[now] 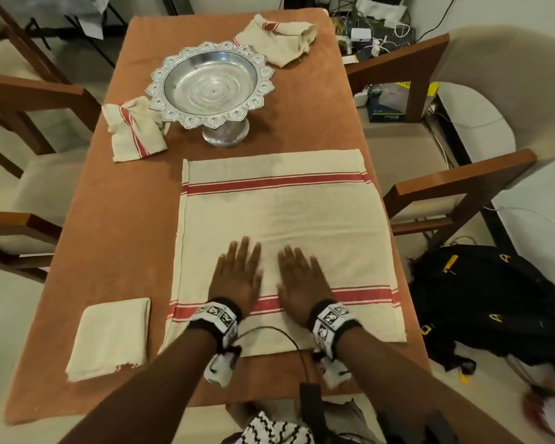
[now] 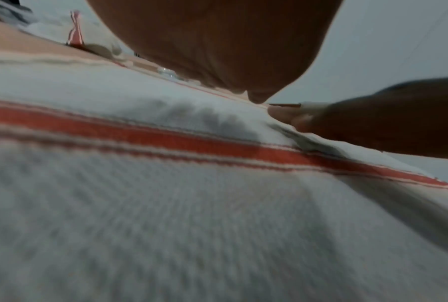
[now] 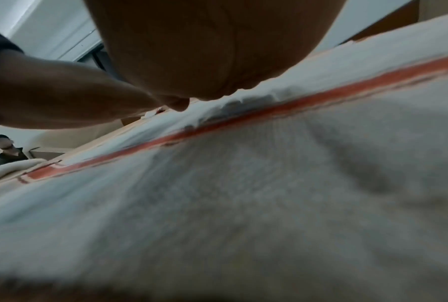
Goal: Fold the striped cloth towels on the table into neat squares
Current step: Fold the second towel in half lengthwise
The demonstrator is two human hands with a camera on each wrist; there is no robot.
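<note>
A cream towel with red stripes [image 1: 302, 216] lies spread flat on the near middle of the table. My left hand [image 1: 236, 277] and right hand [image 1: 302, 280] press flat on it side by side, fingers straight, just beyond its near red stripe. The wrist views show the same towel [image 2: 166, 204] [image 3: 243, 204] close up under each palm. A folded cream square [image 1: 109, 338] sits at the near left. Two crumpled striped towels lie further off: one [image 1: 135, 129] left of the silver bowl, one [image 1: 276, 40] at the far end.
A silver pedestal bowl [image 1: 210, 88] stands beyond the spread towel on the orange tablecloth [image 1: 109, 219]. Wooden chairs [image 1: 455, 184] flank both sides. A black backpack [image 1: 494, 302] lies on the floor at right. A person [image 3: 5, 151] shows far off in the right wrist view.
</note>
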